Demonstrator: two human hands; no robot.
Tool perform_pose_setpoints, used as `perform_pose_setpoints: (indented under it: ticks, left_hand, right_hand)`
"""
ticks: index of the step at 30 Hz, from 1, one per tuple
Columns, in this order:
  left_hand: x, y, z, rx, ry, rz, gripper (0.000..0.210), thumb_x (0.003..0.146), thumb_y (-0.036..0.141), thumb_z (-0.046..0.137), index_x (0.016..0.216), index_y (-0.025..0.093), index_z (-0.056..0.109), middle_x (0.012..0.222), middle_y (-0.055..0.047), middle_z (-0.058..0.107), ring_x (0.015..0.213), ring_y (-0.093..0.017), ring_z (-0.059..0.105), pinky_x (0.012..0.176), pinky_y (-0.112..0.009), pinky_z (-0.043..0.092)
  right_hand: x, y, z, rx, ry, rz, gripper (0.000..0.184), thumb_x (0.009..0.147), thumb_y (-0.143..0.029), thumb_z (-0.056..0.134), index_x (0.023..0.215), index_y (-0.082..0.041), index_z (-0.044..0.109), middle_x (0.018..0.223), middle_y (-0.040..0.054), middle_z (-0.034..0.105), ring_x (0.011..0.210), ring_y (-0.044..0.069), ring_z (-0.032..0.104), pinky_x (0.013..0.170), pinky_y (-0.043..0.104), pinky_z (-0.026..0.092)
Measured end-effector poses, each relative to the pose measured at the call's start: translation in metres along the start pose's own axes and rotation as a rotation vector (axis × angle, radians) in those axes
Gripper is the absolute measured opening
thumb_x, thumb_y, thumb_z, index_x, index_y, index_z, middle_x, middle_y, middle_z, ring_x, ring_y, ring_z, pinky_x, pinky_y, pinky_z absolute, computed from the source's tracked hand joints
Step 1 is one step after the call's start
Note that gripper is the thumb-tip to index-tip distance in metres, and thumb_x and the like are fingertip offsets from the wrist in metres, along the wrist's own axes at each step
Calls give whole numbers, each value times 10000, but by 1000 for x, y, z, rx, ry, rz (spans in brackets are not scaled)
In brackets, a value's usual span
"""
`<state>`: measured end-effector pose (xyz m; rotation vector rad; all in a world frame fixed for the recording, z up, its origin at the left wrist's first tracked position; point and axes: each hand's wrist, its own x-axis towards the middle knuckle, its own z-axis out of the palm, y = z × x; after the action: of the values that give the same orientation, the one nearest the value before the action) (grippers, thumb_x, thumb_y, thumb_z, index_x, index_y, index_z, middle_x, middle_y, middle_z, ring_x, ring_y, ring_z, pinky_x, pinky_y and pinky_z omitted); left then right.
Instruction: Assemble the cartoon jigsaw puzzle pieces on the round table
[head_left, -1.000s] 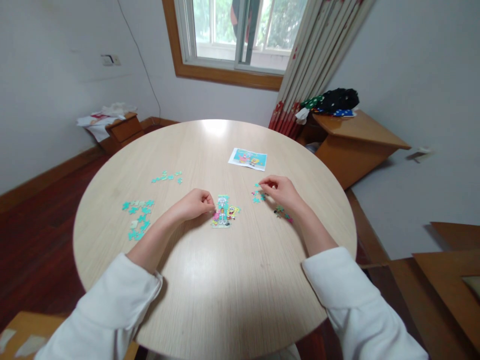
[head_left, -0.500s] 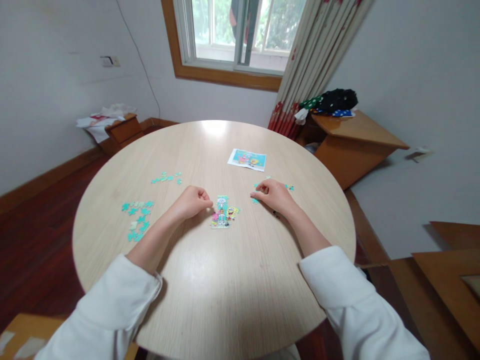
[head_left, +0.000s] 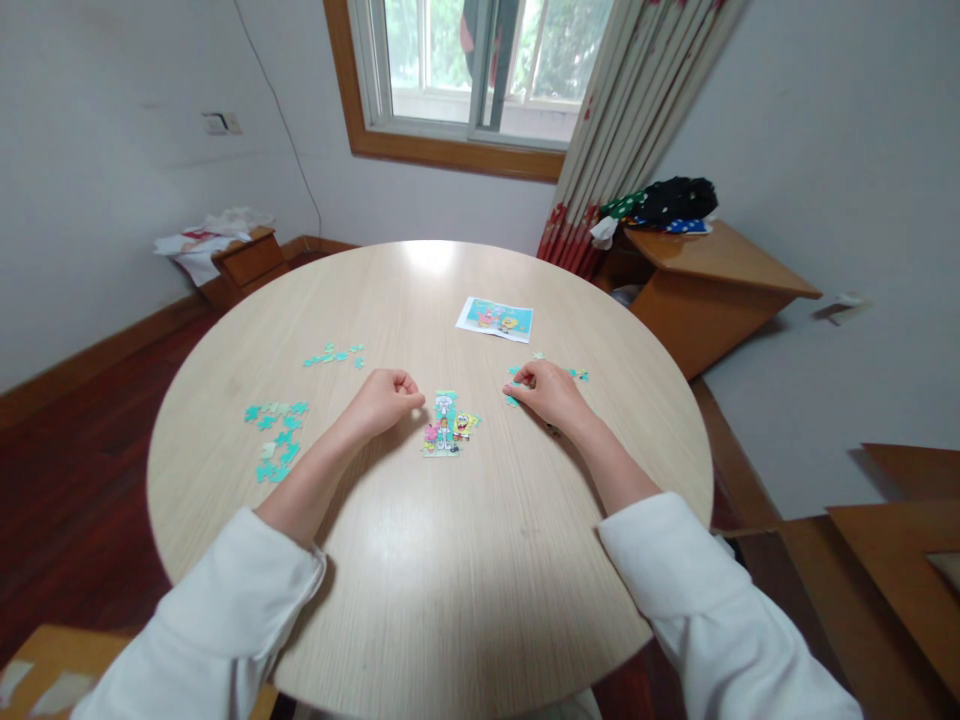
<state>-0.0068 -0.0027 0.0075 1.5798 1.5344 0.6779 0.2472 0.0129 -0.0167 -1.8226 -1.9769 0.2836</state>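
A partly joined jigsaw puzzle (head_left: 445, 425) with cartoon figures lies flat at the middle of the table. Just left of it is my left hand (head_left: 390, 400), its fingers curled and thumb and forefinger pressed together; anything between them is too small or hidden. My right hand (head_left: 551, 392) hovers low over loose teal puzzle pieces (head_left: 511, 401), palm down. Its thumb and forefinger are slightly apart, with no piece visibly gripped. The hand partly covers this group, and a few more pieces (head_left: 579, 375) show beyond it.
The round wooden table (head_left: 420, 600) bears a printed reference picture (head_left: 496, 319) beyond the puzzle. Loose teal pieces (head_left: 281, 438) lie at the left, with a smaller group of pieces (head_left: 330, 355) behind them. A wooden cabinet (head_left: 712, 280) with cloths stands past the table's right edge.
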Motion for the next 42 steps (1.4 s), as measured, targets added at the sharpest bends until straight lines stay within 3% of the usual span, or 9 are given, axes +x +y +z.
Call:
perform_pose_setpoints:
  ticks: [14, 21, 42]
  left_hand:
    - [-2, -5, 1, 97, -152, 131, 216, 588, 259, 649, 546, 164, 459, 483, 48, 453, 470, -71, 348, 477, -224, 237]
    - [-3, -5, 3, 179, -173, 131, 197, 600, 228, 606, 522, 177, 432, 472, 53, 426, 484, -83, 350, 490, -236, 249]
    - [0, -8, 3, 125, -120, 167, 194, 607, 219, 616, 529, 175, 444, 482, 46, 464, 473, -82, 358, 497, -242, 259]
  right_hand:
    - [1, -3, 1, 5, -29, -55, 81, 750, -248, 635, 752, -169, 651, 774, 64, 654, 750, 179, 564, 690, 300, 391]
    - [1, -5, -1, -64, 2, -9, 177, 741, -313, 657, 833, -162, 668, 860, 80, 674, 817, 203, 589, 728, 309, 405]
    - [5, 6, 9, 84, 12, -104, 130, 740, -235, 640, 847, -165, 617, 831, 67, 629, 796, 187, 554, 738, 327, 403]
